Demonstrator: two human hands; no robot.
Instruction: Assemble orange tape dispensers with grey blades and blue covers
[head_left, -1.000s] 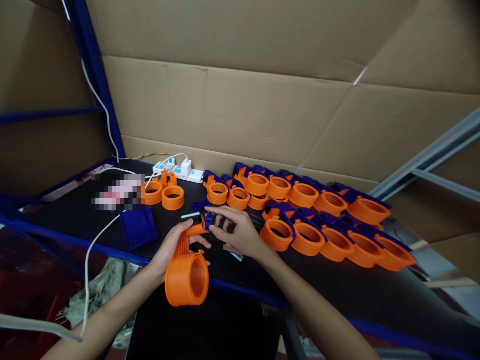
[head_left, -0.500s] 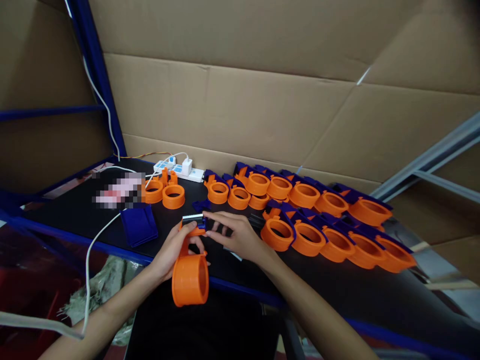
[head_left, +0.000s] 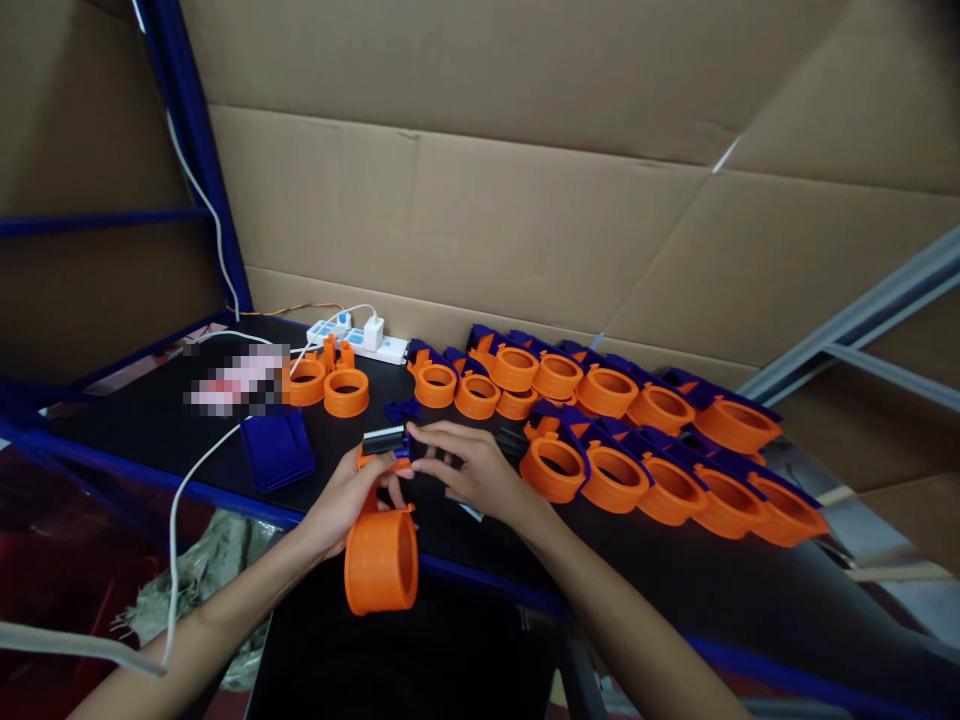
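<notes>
My left hand (head_left: 343,500) is wrapped round the handle of an orange tape-dispenser body (head_left: 381,560), whose wide ring hangs just past the table's near edge. At the top of this dispenser sits a small toothed metal blade (head_left: 384,437). My right hand (head_left: 471,470) pinches a small dark blue part (head_left: 415,440) against the dispenser's top, right beside the blade. Both hands are close together above the black table (head_left: 150,430).
Two rows of finished orange-and-blue dispensers (head_left: 660,470) fill the table's right side. Two bare orange rings (head_left: 330,385) and a blue part (head_left: 276,450) lie at the left. A white power strip (head_left: 360,340) and its cable (head_left: 180,500) run along the left. Cardboard walls stand behind.
The orange dispenser has swung from tilted left to hanging more upright under my left hand. My right hand has closed in on its top with the blue part.
</notes>
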